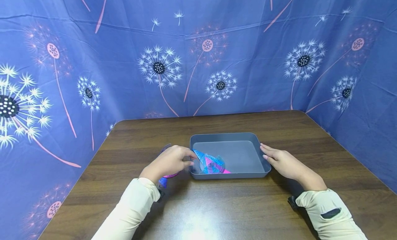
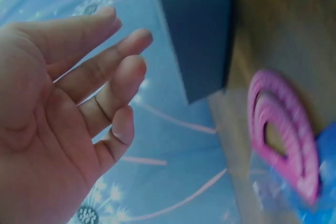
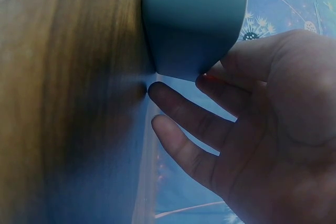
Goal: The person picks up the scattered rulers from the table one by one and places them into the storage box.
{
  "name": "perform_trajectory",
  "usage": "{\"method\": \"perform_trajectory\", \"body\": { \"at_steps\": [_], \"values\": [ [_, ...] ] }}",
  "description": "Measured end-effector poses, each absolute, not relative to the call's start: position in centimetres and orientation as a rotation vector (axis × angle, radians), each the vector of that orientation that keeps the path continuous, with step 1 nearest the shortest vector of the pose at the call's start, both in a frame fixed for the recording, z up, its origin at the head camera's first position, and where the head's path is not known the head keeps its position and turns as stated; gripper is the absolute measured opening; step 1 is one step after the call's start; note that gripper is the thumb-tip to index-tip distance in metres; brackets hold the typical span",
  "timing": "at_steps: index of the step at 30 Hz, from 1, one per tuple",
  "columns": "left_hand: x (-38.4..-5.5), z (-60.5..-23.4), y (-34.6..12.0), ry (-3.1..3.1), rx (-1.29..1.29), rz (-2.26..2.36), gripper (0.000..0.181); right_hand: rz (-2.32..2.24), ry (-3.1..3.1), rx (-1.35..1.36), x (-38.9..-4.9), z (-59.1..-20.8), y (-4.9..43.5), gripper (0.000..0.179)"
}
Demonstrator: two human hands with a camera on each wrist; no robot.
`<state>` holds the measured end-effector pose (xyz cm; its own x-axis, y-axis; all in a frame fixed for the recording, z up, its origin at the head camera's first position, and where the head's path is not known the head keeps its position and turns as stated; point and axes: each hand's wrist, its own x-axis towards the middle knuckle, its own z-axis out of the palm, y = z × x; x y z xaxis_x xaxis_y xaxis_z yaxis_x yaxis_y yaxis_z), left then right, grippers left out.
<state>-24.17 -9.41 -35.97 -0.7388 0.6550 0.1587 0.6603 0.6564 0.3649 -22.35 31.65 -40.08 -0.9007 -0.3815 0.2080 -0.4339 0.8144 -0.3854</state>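
Observation:
A grey tray (image 1: 242, 157) lies on the wooden table. In its left end are a blue set square (image 1: 201, 154), a pink piece (image 1: 211, 163) and clear plastic pieces, overlapping. My left hand (image 1: 173, 159) is above the tray's left rim, fingers loosely bent; the left wrist view shows nothing between fingers and thumb. Below that hand, left of the tray, lies a pink protractor (image 2: 286, 135) with blue plastic (image 2: 326, 153) beside it, partly hidden in the head view. My right hand (image 1: 283, 162) rests its fingertips against the tray's right wall (image 3: 194, 19), fingers extended.
The wooden table (image 1: 229, 205) stretches around the tray on every side. Behind it hangs a blue cloth (image 1: 124, 43) with a dandelion print. A clear, dark-edged piece (image 1: 165, 148) shows behind my left hand.

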Motion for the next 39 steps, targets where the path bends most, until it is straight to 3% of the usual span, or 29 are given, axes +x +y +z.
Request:
{"method": "perform_trajectory", "body": {
  "at_steps": [17,24,39],
  "values": [
    [-25.4,-32.5,-14.8,-2.858,-0.786,-0.547,0.041,0.666,-2.886,0.641,-22.3,-39.8,31.4,0.043],
    [-26.2,-33.7,-15.2,-2.930,-0.779,-0.529,0.051,0.671,-2.886,0.638,-22.2,-40.0,31.5,0.043],
    [-27.4,-36.5,-15.0,-3.038,-0.725,-0.509,0.056,0.659,-2.887,0.641,-22.4,-40.0,31.5,0.043]
  ]
}}
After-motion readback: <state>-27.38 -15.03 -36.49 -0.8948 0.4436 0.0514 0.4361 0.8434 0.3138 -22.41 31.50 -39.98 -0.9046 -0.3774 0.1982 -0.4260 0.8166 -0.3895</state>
